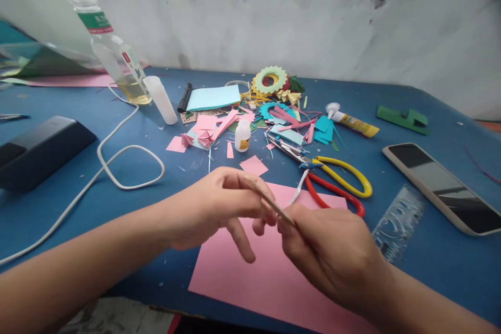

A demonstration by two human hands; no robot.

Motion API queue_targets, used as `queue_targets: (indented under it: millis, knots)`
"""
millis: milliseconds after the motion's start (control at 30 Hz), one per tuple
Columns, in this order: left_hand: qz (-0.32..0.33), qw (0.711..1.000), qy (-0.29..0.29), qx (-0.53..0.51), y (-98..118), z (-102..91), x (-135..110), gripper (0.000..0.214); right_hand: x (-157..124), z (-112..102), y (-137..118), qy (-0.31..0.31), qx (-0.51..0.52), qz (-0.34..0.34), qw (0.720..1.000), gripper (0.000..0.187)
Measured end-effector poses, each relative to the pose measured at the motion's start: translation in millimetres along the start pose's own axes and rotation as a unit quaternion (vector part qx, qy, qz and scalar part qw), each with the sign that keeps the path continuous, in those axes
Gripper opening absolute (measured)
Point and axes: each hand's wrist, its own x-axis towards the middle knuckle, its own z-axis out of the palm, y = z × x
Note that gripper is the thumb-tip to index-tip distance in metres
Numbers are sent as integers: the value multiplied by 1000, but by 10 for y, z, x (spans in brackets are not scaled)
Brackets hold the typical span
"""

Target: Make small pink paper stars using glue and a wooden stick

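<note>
A thin, flat, brownish piece (270, 199), seen nearly edge-on, slants between my two hands above the pink paper sheet (235, 266). My right hand (336, 250) pinches its lower end between thumb and fingers. On its upper part are the thumb and a finger of my left hand (211, 209), while the other fingers of that hand hang down loosely. What the piece is made of, and its face, cannot be made out. Just beyond my hands lie scissors (342, 177) with one yellow and one red handle, partly over the sheet's far edge.
Paper scraps (205, 128) surround a small white bottle (242, 136). Folded paper rings (270, 81) lie behind. To the right are a glue tube (356, 124), a clear ruler (399, 222) and a phone (442, 185). A tall bottle (117, 62), white cable (99, 159) and dark block (47, 148) stand left.
</note>
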Motion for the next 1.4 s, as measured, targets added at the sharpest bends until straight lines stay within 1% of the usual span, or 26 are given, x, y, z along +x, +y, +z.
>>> queue_targets:
  millis: [67, 133, 233, 300, 400, 500, 567, 633, 700, 767, 833, 933, 1000, 1067, 1133, 1167, 1200, 1233, 1300, 1367, 1400]
  knots:
    - [-27, 999, -25, -12, 15, -18, -10, 9, 4, -22, 16, 10, -39, -15, 999, 34]
    - [-39, 999, -35, -7, 25, -37, -18, 11, 11, -51, 32, 15, -51, -5, 999, 34]
    - [-8, 999, 0, 36, 24, -38, -26, 12, 19, -83, 45, 15, -39, 23, 999, 32]
    - [23, 997, 29, 64, 15, -9, -30, 3, 22, -87, 44, 15, -35, 33, 999, 31]
    - [57, 993, 62, 85, -2, 52, -38, 9, 26, -76, 34, 13, -40, 33, 999, 28]
    - [87, 986, 94, 104, -18, 87, -41, 2, 31, -60, 15, 16, -36, 37, 999, 27]
    - [99, 983, 107, 111, -27, 87, -41, 5, 30, -50, -4, 10, -5, 54, 998, 27]
    - [103, 982, 112, 114, -31, 79, -43, 6, 21, -40, -25, -6, 57, 87, 995, 26]
    - [105, 979, 120, 123, -27, 77, -50, 7, 6, -31, -43, -34, 135, 128, 982, 27]
    - [106, 974, 136, 144, -15, 91, -63, 7, -12, -22, -53, -53, 190, 160, 967, 30]
    - [110, 966, 163, 168, 0, 119, -78, 6, -26, -12, -55, -57, 205, 167, 963, 31]
    - [105, 955, 195, 195, 19, 165, -100, 9, -33, -1, -51, -40, 178, 151, 971, 29]
    - [98, 955, 196, 200, 25, 185, -110, 12, -29, -3, -56, -41, 176, 151, 972, 28]
    - [95, 959, 185, 194, 25, 192, -114, 13, -21, -19, -72, -54, 205, 168, 963, 30]
    - [98, 964, 170, 179, 21, 187, -112, 12, -13, -46, -97, -76, 268, 198, 940, 34]
    - [99, 967, 162, 169, 19, 182, -110, 12, -9, -61, -109, -87, 309, 220, 921, 36]
    - [101, 970, 153, 160, 17, 176, -108, 12, -6, -74, -120, -101, 358, 241, 896, 38]
    - [103, 973, 144, 151, 15, 170, -107, 12, -4, -86, -128, -117, 410, 263, 865, 39]
    - [106, 976, 131, 136, 15, 160, -109, 12, 2, -99, -130, -145, 513, 301, 791, 40]
    - [107, 978, 123, 127, 17, 155, -117, 13, 11, -104, -113, -166, 598, 320, 716, 39]
    - [110, 979, 119, 125, 18, 154, -121, 12, 17, -105, -99, -176, 627, 321, 687, 38]
